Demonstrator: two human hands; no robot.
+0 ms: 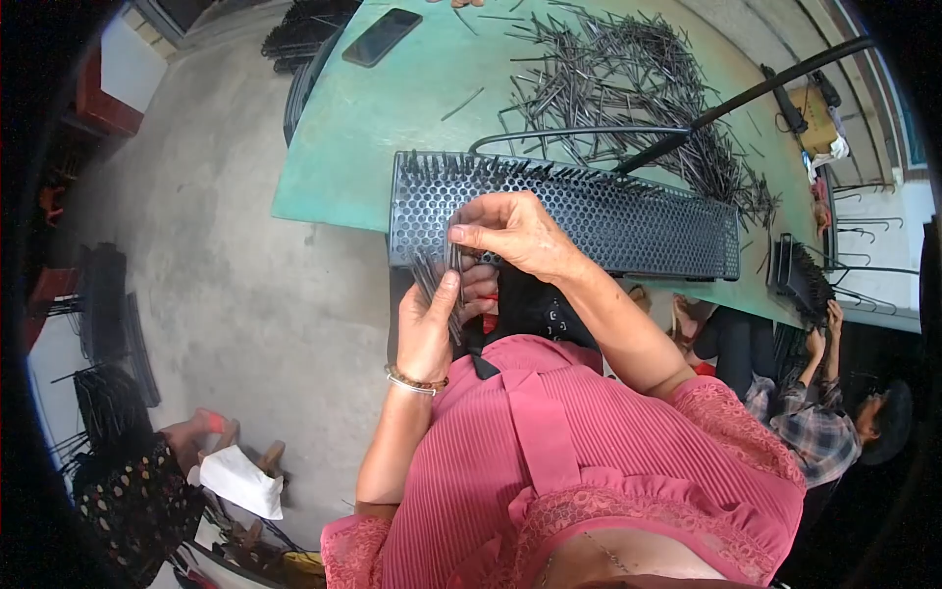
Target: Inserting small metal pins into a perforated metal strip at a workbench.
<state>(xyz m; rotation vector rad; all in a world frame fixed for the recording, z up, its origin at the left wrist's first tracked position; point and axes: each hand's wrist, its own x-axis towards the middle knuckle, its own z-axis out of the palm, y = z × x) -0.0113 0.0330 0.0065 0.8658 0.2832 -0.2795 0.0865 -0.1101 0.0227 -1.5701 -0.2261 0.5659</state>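
In my left hand [424,329] is a bundle of thin dark sticks [426,277], pinned between thumb and fingers. My right hand [525,239] meets it from above, thumb and forefinger pinched on a thin dark stick at the bundle's upper end. Both hands are just over the near left part of a long black panel [628,228] full of round holes. Along the panel's far edge stand many short dark sticks [471,169], densest at the left; its near rows of holes look bare on the right.
Behind the panel, a big loose pile of dark sticks [618,83] covers the green table [334,162]. A black metal rod frame [692,128] rises over it. A phone [383,37] lies far left. At the right, another person [814,417] handles a similar panel [800,280].
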